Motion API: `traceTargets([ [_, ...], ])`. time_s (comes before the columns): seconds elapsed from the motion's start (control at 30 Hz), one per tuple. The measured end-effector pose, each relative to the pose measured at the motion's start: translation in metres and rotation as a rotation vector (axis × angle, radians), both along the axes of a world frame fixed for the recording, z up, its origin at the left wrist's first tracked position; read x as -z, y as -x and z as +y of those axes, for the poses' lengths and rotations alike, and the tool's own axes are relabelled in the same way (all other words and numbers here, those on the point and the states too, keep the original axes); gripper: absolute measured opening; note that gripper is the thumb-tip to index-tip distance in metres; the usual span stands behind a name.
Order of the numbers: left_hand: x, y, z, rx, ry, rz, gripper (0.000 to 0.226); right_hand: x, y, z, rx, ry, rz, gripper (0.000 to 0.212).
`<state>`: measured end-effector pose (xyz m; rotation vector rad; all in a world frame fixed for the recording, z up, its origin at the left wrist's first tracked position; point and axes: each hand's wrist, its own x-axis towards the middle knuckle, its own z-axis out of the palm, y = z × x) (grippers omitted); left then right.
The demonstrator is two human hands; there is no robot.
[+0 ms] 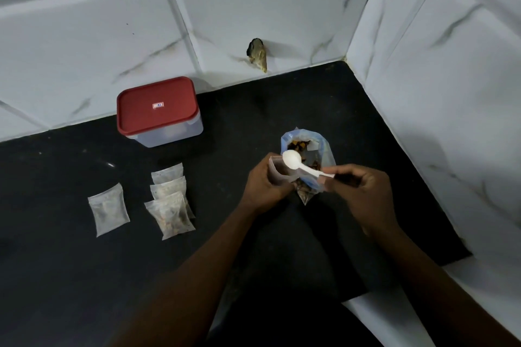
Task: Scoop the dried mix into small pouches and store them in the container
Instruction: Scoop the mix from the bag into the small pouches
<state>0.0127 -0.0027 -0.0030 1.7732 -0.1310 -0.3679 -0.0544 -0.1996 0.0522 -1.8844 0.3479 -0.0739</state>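
Pouch [277, 170], small and translucent, being held upright near the middle of the surface [70, 262], mouth facing up, some dark fill showing through its wall. Left grip [266, 186] curling round it from the left, fingers wrapping its lower half. Spoon [293, 160], white plastic, reaching in from the right, bowl sitting at the pouch's mouth and showing plain white. Right grip [363, 191] pinching the end of the spoon's handle between thumb and fingertips. Bag [325, 149], bluish clear plastic, standing just beyond both grips, top gaping, dried mix [298, 146] of brown and orange bits lying inside. Any hold on the bag itself: impossible to tell.

Further left, three filled pouches [170, 200] lying overlapped in a near-to-far row, and one more pouch [108, 208] lying alone to their left. Beyond those, container [169, 132] standing against the far wall, red lid [156, 104] sitting closed on it. Black surface running up to white marbled wall tiles [84, 36] on the far side and the right. Small dark brownish lump [258, 55] sticking to the far wall just above the surface, too unclear to name.
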Motion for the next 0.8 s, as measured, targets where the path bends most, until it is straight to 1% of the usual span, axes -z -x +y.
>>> traceTargets([
  [0.07, 0.001, -0.001, 0.0, -0.017, -0.006, -0.018, 0.047, -0.001, -0.003, -0.001, 0.123, -0.331, 0.096, 0.019],
  [0.1, 0.003, -0.001, 0.001, -0.017, -0.016, -0.017, 0.047, -0.001, -0.005, -0.002, 0.168, -0.453, 0.125, 0.019],
  [0.13, 0.004, -0.001, 0.002, -0.012, -0.028, -0.004, 0.047, 0.0, -0.008, -0.005, 0.205, -0.508, 0.137, 0.018],
  [0.17, 0.005, -0.001, 0.003, -0.01, -0.034, 0.012, 0.047, 0.001, -0.011, -0.007, 0.233, -0.521, 0.14, 0.018],
  [0.2, 0.006, -0.001, 0.004, -0.013, -0.041, 0.019, 0.048, 0.002, -0.014, -0.01, 0.256, -0.495, 0.132, 0.018],
  [0.23, 0.007, -0.001, 0.005, -0.016, -0.048, 0.015, 0.048, 0.005, -0.018, -0.013, 0.272, -0.425, 0.119, 0.018],
  [0.3, 0.008, -0.001, 0.005, -0.017, -0.064, 0.015, 0.049, 0.012, -0.026, -0.02, 0.269, -0.154, 0.09, 0.019],
  [0.37, 0.009, -0.001, 0.005, -0.02, -0.077, 0.037, 0.05, 0.018, -0.035, -0.025, 0.208, 0.158, 0.053, 0.02],
  [0.4, 0.011, -0.002, 0.005, -0.02, -0.083, 0.047, 0.051, 0.021, -0.039, -0.027, 0.16, 0.274, 0.026, 0.02],
  [0.47, 0.014, -0.003, 0.005, -0.021, -0.097, 0.058, 0.054, 0.025, -0.048, -0.028, 0.064, 0.411, -0.023, 0.017],
  [0.57, 0.016, -0.005, 0.005, -0.008, -0.102, 0.087, 0.062, 0.03, -0.057, -0.024, -0.036, 0.493, -0.039, 0.017],
  [0.63, 0.016, -0.009, 0.005, 0.022, -0.111, 0.114, 0.06, 0.032, -0.06, -0.017, -0.074, 0.532, -0.04, 0.018],
  [0.7, 0.014, -0.013, 0.004, 0.07, -0.126, 0.13, 0.056, 0.032, -0.063, -0.011, -0.1, 0.531, -0.017, 0.018],
  [0.8, 0.013, -0.017, 0.003, 0.095, -0.143, 0.152, 0.049, 0.034, -0.065, -0.003, -0.117, 0.459, 0.088, 0.018],
])
